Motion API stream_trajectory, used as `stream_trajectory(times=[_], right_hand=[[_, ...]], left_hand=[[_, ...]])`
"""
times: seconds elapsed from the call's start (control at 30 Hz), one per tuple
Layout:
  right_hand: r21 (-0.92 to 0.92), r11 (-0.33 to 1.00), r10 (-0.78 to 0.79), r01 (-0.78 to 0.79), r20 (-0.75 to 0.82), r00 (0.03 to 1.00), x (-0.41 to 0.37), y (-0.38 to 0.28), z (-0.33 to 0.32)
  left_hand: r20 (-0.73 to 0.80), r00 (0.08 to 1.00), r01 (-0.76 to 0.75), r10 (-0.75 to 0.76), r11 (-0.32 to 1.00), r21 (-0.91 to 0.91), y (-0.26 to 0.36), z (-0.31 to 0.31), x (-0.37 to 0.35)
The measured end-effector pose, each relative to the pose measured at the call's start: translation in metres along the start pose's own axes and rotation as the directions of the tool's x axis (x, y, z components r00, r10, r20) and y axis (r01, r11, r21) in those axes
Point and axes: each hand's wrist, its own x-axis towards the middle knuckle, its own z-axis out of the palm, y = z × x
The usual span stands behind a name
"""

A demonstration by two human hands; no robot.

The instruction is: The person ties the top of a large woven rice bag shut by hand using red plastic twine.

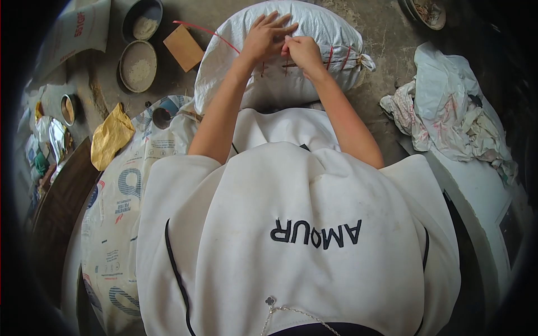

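A full white woven sack (224,73) lies in front of me, its gathered mouth edge running across the side nearest me. Several red string stitches (330,57) cross this edge toward the tied right corner. My left hand (269,38) rests on the sack with fingers spread. Close beside it, my right hand (304,55) is closed in a pinch, with a bit of red string showing at its fingers. A loose red string (208,32) stretches from the sack's left side toward my left wrist. Any needle is hidden or too small to see.
At the left stand two dark bowls of pale powder, one a round bowl (138,67), near a cardboard piece (184,47). A printed sack (120,224) and a yellow wrapper (112,137) are by my left side. Crumpled white sacks (448,101) lie at right; another bowl (428,12) stands far right.
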Motion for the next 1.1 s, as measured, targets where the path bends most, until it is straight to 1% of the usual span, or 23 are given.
stream_trajectory(times=[0.03,0.07,0.13,0.17,0.2,0.27,0.3,0.37,0.47,0.6,0.67,0.7,0.73,0.77,0.8,0.83,0.87,0.93,0.97,1.0,1.03,1.07,1.1], right_hand=[[0.020,0.999,-0.025,0.025,-0.022,0.999,-0.004,-0.003,0.001],[0.021,1.000,-0.020,0.020,-0.029,0.999,-0.005,-0.006,0.002],[0.034,0.995,-0.096,0.098,-0.050,0.994,-0.006,-0.005,0.002],[-0.045,0.980,-0.199,0.196,-0.084,0.976,-0.006,-0.003,0.005],[-0.050,0.980,-0.198,0.194,-0.088,0.976,-0.005,0.000,0.002],[-0.124,0.963,-0.253,0.241,-0.098,0.962,-0.005,0.008,0.005],[-0.118,0.966,-0.241,0.230,-0.096,0.966,-0.009,0.013,0.007],[-0.088,0.953,-0.298,0.289,-0.130,0.946,-0.011,0.019,0.013],[-0.058,0.943,-0.333,0.328,-0.144,0.932,-0.017,0.033,0.020],[-0.107,0.941,-0.330,0.320,-0.092,0.940,-0.030,0.042,0.013],[-0.114,0.937,-0.343,0.331,-0.107,0.933,-0.031,0.047,0.013],[-0.110,0.935,-0.348,0.337,-0.102,0.932,-0.031,0.053,0.011],[-0.067,0.949,-0.313,0.308,-0.101,0.944,-0.031,0.059,0.008],[-0.024,0.961,-0.276,0.275,-0.097,0.956,-0.033,0.066,0.007],[-0.018,0.959,-0.285,0.284,-0.093,0.954,-0.033,0.067,0.007],[0.008,0.959,-0.282,0.284,-0.100,0.954,-0.032,0.067,0.006],[0.034,0.959,-0.275,0.280,-0.109,0.955,-0.033,0.068,0.007],[0.032,0.953,-0.295,0.301,-0.127,0.947,-0.032,0.077,0.012],[0.023,0.946,-0.317,0.324,-0.142,0.938,-0.029,0.081,0.012],[0.027,0.946,-0.317,0.323,-0.138,0.938,-0.031,0.077,0.012],[0.127,0.954,-0.259,0.272,-0.107,0.960,-0.033,0.074,0.011],[0.224,0.950,-0.206,0.217,-0.070,0.976,-0.035,0.069,0.012],[0.229,0.948,-0.212,0.221,-0.065,0.975,-0.037,0.068,0.012]], left_hand=[[-0.030,0.999,0.020,-0.020,1.000,-0.008,0.004,0.001,-0.002],[-0.026,1.000,0.015,-0.015,1.000,-0.014,0.005,0.002,-0.001],[-0.033,0.999,0.037,-0.036,0.999,0.011,0.008,0.004,-0.002],[0.018,0.998,0.057,-0.056,0.998,-0.030,0.009,0.003,-0.004],[0.016,0.998,0.055,-0.054,0.998,-0.037,0.011,0.005,-0.001],[0.002,0.997,0.074,-0.074,0.995,-0.066,0.013,0.005,-0.004],[0.014,0.997,0.080,-0.080,0.994,-0.068,0.016,0.005,-0.008],[0.019,0.997,0.077,-0.076,0.996,-0.046,0.015,0.002,-0.008],[0.029,0.996,0.091,-0.090,0.996,-0.018,0.018,0.002,-0.010],[0.002,0.994,0.105,-0.105,0.994,-0.029,0.023,0.004,-0.010],[-0.005,0.994,0.111,-0.111,0.993,-0.045,0.024,0.006,-0.011],[-0.015,0.993,0.112,-0.113,0.992,-0.062,0.024,0.005,-0.012],[-0.018,0.993,0.113,-0.114,0.992,-0.052,0.024,0.005,-0.013],[-0.021,0.993,0.113,-0.115,0.988,-0.102,0.024,0.005,-0.015],[-0.026,0.993,0.110,-0.115,0.983,-0.148,0.025,0.000,-0.017],[-0.115,0.980,0.133,-0.163,0.963,-0.233,0.028,-0.003,-0.021],[-0.116,0.980,0.132,-0.161,0.965,-0.227,0.030,-0.010,-0.031],[-0.160,0.893,0.376,-0.420,0.894,-0.245,0.040,-0.032,-0.053],[-0.310,0.858,0.410,-0.409,0.910,-0.067,0.047,-0.039,-0.058],[-0.309,0.857,0.413,-0.411,0.909,-0.063,0.055,-0.046,-0.060],[-0.096,0.851,0.516,-0.516,0.856,-0.018,0.062,-0.054,-0.060],[0.114,0.789,0.602,-0.603,0.797,0.050,0.066,-0.059,-0.061],[0.108,0.788,0.603,-0.606,0.796,0.057,0.067,-0.056,-0.062]])
